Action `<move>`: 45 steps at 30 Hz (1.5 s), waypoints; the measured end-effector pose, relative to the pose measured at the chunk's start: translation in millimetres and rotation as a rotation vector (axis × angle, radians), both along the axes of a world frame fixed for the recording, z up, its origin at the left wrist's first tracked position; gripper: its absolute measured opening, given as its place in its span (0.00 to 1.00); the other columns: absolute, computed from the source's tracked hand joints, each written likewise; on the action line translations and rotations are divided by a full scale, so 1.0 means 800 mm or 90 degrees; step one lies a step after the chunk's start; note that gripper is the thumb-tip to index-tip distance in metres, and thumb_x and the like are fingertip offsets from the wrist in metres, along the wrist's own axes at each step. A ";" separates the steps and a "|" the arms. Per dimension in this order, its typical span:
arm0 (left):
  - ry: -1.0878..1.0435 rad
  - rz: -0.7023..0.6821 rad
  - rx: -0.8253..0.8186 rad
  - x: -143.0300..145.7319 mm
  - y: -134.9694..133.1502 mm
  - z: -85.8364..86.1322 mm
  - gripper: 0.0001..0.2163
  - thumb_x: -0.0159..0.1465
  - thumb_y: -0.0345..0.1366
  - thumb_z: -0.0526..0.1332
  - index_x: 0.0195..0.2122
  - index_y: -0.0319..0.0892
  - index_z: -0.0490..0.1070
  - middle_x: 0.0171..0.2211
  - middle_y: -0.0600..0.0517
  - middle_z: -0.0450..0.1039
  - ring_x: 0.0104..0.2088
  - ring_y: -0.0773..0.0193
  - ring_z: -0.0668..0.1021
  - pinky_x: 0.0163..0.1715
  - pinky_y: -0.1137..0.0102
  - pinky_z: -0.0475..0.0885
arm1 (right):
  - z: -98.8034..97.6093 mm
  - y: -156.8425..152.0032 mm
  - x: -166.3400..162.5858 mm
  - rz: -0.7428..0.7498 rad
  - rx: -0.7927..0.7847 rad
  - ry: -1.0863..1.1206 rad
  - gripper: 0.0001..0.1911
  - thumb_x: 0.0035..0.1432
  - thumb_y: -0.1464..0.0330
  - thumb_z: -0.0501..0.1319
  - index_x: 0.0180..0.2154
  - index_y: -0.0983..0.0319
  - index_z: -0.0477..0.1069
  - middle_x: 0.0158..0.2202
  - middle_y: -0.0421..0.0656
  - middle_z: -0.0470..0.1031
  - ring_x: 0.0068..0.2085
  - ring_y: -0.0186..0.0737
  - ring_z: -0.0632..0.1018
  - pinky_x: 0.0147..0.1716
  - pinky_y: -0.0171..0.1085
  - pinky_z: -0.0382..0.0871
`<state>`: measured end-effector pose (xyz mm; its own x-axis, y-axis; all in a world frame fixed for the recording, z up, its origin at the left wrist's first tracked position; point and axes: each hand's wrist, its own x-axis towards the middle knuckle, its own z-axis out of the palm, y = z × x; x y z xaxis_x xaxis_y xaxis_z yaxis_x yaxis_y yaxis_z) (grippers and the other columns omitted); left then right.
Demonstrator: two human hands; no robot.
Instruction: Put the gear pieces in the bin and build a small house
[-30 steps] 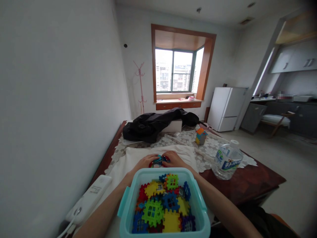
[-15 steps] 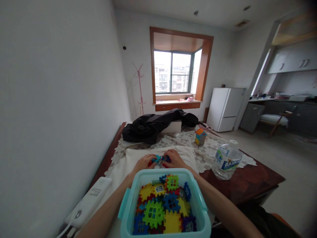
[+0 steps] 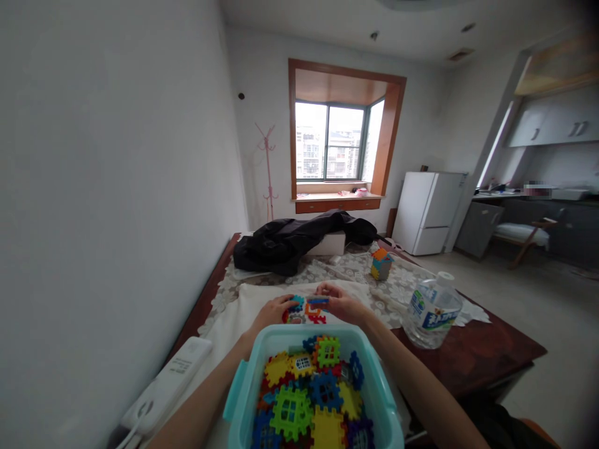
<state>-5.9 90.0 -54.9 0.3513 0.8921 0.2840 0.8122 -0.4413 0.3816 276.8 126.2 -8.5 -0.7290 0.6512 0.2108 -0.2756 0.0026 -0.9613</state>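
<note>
Just beyond a light-blue tub (image 3: 390,399) of interlocking building blocks, both hands are over the white cloth. My left hand (image 3: 274,313) has its fingers closed at the edge of a teal building block (image 3: 296,304), near red and grey pieces partly hidden by the hand and tub. My right hand (image 3: 340,304) pinches a blue building block (image 3: 318,300), seen nearly edge-on. Under and beside it lie an orange building block (image 3: 309,310) and a red building block (image 3: 318,319). Inside the tub are several loose pieces, among them a green window block (image 3: 291,410).
A small block house (image 3: 382,265) stands on the lace tablecloth. To the right is a clear plastic bottle (image 3: 433,312). Black fabric (image 3: 290,240) lies across the far end over a white box. A white power strip (image 3: 171,380) sits at left by the wall.
My right hand has turned and lifted the blue block away from the teal one, and orange and red pieces now show between the hands. The view has tilted up slightly.
</note>
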 end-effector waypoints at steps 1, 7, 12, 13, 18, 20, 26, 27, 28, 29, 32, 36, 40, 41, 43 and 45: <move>-0.003 0.000 0.002 0.000 0.000 -0.001 0.25 0.64 0.51 0.70 0.60 0.47 0.80 0.67 0.40 0.75 0.64 0.41 0.78 0.66 0.49 0.71 | 0.007 -0.006 0.005 0.070 0.009 -0.018 0.41 0.37 0.38 0.79 0.43 0.58 0.73 0.50 0.51 0.82 0.52 0.56 0.81 0.54 0.50 0.74; -0.008 0.032 0.018 0.006 -0.009 0.004 0.28 0.64 0.50 0.70 0.63 0.44 0.76 0.63 0.41 0.78 0.62 0.44 0.78 0.65 0.53 0.71 | 0.003 -0.005 0.007 0.001 0.135 -0.089 0.40 0.58 0.31 0.57 0.51 0.57 0.78 0.56 0.54 0.80 0.55 0.58 0.81 0.55 0.54 0.74; 0.026 0.161 0.023 0.011 -0.017 0.020 0.22 0.66 0.49 0.68 0.56 0.42 0.78 0.56 0.40 0.82 0.57 0.42 0.81 0.58 0.53 0.72 | -0.044 0.020 -0.006 -0.352 0.482 -0.428 0.21 0.62 0.53 0.69 0.49 0.61 0.81 0.48 0.53 0.82 0.51 0.56 0.79 0.56 0.52 0.70; 0.025 0.172 0.019 0.011 -0.018 0.023 0.22 0.66 0.50 0.68 0.56 0.43 0.78 0.55 0.40 0.82 0.56 0.43 0.81 0.57 0.54 0.72 | -0.052 0.022 -0.007 -0.352 0.529 -0.473 0.20 0.60 0.55 0.71 0.49 0.61 0.81 0.49 0.53 0.82 0.52 0.57 0.78 0.57 0.52 0.69; 0.020 0.136 -0.003 0.010 -0.016 0.024 0.23 0.60 0.47 0.73 0.55 0.45 0.79 0.54 0.42 0.83 0.56 0.41 0.81 0.58 0.53 0.72 | -0.067 0.025 -0.012 -0.301 0.595 -0.510 0.19 0.61 0.59 0.71 0.51 0.60 0.82 0.53 0.52 0.81 0.55 0.56 0.76 0.57 0.50 0.68; 0.011 0.118 -0.003 0.010 -0.014 0.021 0.21 0.61 0.44 0.72 0.54 0.45 0.80 0.55 0.42 0.83 0.57 0.41 0.81 0.59 0.53 0.72 | -0.069 0.027 -0.015 -0.284 0.596 -0.480 0.15 0.64 0.60 0.69 0.50 0.60 0.82 0.52 0.51 0.82 0.54 0.54 0.77 0.57 0.48 0.68; -0.022 0.083 0.006 0.007 -0.009 0.014 0.16 0.65 0.41 0.67 0.53 0.46 0.81 0.54 0.43 0.84 0.56 0.44 0.82 0.59 0.53 0.73 | -0.077 0.036 -0.018 -0.297 0.541 -0.424 0.18 0.62 0.67 0.69 0.54 0.60 0.79 0.53 0.50 0.81 0.53 0.51 0.79 0.57 0.46 0.71; -0.024 0.077 0.006 0.007 -0.008 0.013 0.16 0.65 0.41 0.67 0.54 0.46 0.81 0.54 0.43 0.84 0.56 0.44 0.82 0.60 0.53 0.73 | -0.078 0.036 -0.018 -0.304 0.537 -0.424 0.18 0.62 0.68 0.68 0.54 0.60 0.78 0.54 0.50 0.81 0.53 0.51 0.79 0.57 0.46 0.71; -0.024 0.072 0.005 0.006 -0.007 0.013 0.16 0.65 0.41 0.67 0.54 0.46 0.81 0.55 0.43 0.84 0.57 0.44 0.82 0.60 0.52 0.73 | -0.078 0.036 -0.018 -0.311 0.537 -0.428 0.18 0.63 0.69 0.67 0.54 0.60 0.78 0.54 0.51 0.81 0.54 0.51 0.79 0.57 0.45 0.71; -0.025 0.070 0.006 0.006 -0.007 0.014 0.16 0.66 0.41 0.67 0.54 0.45 0.81 0.55 0.43 0.84 0.57 0.44 0.82 0.60 0.52 0.73 | -0.078 0.035 -0.018 -0.320 0.541 -0.439 0.17 0.63 0.68 0.67 0.54 0.60 0.78 0.54 0.51 0.81 0.54 0.52 0.79 0.58 0.46 0.70; -0.029 0.070 0.000 0.005 -0.006 0.015 0.17 0.68 0.43 0.65 0.54 0.44 0.81 0.54 0.42 0.84 0.55 0.44 0.83 0.58 0.52 0.74 | -0.076 0.032 -0.016 -0.373 0.570 -0.513 0.19 0.63 0.61 0.69 0.53 0.61 0.79 0.54 0.53 0.81 0.56 0.57 0.78 0.58 0.49 0.69; -0.025 0.051 -0.009 0.004 -0.003 0.014 0.15 0.65 0.41 0.66 0.52 0.45 0.81 0.51 0.44 0.85 0.53 0.45 0.83 0.57 0.54 0.75 | -0.077 0.032 -0.015 -0.400 0.570 -0.548 0.17 0.62 0.58 0.71 0.48 0.61 0.80 0.49 0.53 0.82 0.51 0.58 0.79 0.52 0.49 0.70; -0.015 0.016 -0.020 0.004 0.000 0.011 0.14 0.63 0.37 0.67 0.50 0.45 0.82 0.51 0.44 0.85 0.54 0.45 0.83 0.58 0.53 0.75 | -0.084 0.037 -0.017 -0.387 0.535 -0.489 0.14 0.60 0.64 0.71 0.47 0.60 0.78 0.46 0.50 0.81 0.48 0.54 0.79 0.49 0.46 0.72; -0.016 0.012 -0.024 0.004 0.000 0.011 0.14 0.63 0.37 0.66 0.50 0.45 0.82 0.52 0.44 0.85 0.54 0.45 0.83 0.58 0.53 0.75 | -0.086 0.038 -0.018 -0.390 0.530 -0.474 0.14 0.59 0.66 0.72 0.47 0.59 0.78 0.46 0.49 0.81 0.49 0.53 0.79 0.50 0.46 0.72; -0.024 0.016 -0.027 0.004 0.000 0.011 0.15 0.62 0.36 0.66 0.51 0.45 0.82 0.53 0.44 0.85 0.55 0.44 0.83 0.58 0.53 0.75 | -0.089 0.040 -0.019 -0.393 0.519 -0.431 0.15 0.57 0.69 0.72 0.46 0.59 0.76 0.47 0.48 0.79 0.49 0.52 0.79 0.51 0.46 0.73; -0.035 0.030 -0.027 0.003 0.000 0.011 0.18 0.61 0.35 0.66 0.53 0.45 0.81 0.54 0.43 0.84 0.56 0.44 0.82 0.59 0.53 0.74 | -0.090 0.042 -0.021 -0.383 0.508 -0.372 0.14 0.57 0.70 0.71 0.46 0.59 0.75 0.48 0.47 0.77 0.50 0.50 0.78 0.52 0.46 0.73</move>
<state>-3.2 89.8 -45.8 0.2932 0.9191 0.2633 0.8094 -0.3852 0.4432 260.3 160.2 -80.3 -0.4683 0.7598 0.4511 0.4619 0.6457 -0.6080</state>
